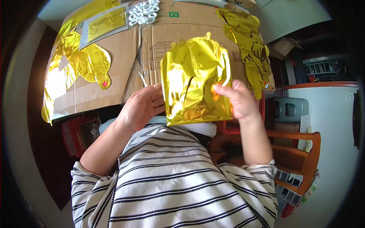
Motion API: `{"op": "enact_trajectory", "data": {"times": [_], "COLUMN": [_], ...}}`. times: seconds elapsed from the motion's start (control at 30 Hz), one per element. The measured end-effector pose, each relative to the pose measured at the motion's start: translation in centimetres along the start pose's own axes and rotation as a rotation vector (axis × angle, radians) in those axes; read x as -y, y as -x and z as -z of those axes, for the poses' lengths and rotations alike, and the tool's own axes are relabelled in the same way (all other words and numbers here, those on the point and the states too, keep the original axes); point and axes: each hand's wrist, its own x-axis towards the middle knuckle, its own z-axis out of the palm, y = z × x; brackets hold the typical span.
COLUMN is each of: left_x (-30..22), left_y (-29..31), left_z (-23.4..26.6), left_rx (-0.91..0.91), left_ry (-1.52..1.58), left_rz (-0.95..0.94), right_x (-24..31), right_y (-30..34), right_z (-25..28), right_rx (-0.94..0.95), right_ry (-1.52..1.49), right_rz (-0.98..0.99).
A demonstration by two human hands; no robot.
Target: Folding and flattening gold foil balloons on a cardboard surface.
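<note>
In front of my chest I hold up a folded gold foil balloon (195, 79), shiny and creased, with a small tab at its top. My right hand (242, 100) grips its lower right edge, thumb on the front face. A small orange piece (216, 97) shows by that thumb. At the balloon's left edge is my left hand (142, 107), fingers stretched out and close together. Its fingertips reach that edge; whether they press on it I cannot tell.
Flattened cardboard (190, 26) covers the table. On it lie a loose gold foil balloon (93, 60), more gold foil (251, 49), a flat packet (107, 27) and several white ribbon rolls (144, 12). To the right stand a wooden chair (315, 148) and a grey stool (300, 104).
</note>
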Motion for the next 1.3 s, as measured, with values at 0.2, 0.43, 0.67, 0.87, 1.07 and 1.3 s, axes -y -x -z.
{"op": "enact_trajectory", "data": {"times": [0.2,0.43,0.67,0.87,1.07,1.3], "left_x": [-0.5,-2.3,-2.8,-2.2,-4.0,-5.8], "left_y": [0.0,-3.8,-6.9,-7.3,-6.6,-7.4], "left_z": [-2.0,-5.9,-6.5,-2.8,-0.7,0.6], "left_rx": [-0.219,-0.013,0.204,0.057,-0.211,-0.266], "left_ry": [-0.101,0.056,0.211,0.304,-0.088,-0.253], "left_rz": [-0.064,-0.01,-0.217,-0.069,-0.129,-0.111], "right_x": [7.4,16.7,13.8,-1.4,-0.3,4.3], "right_y": [-1.5,-2.9,-3.5,-6.4,-4.9,-9.8], "right_z": [1.0,-0.8,-8.1,-10.6,-10.2,-0.3], "right_rx": [0.025,-0.025,-0.323,-0.312,-0.083,-0.165], "right_ry": [0.23,0.909,2.22,2.288,1.764,0.982], "right_rz": [-0.054,0.002,0.515,0.581,0.56,0.335]}}
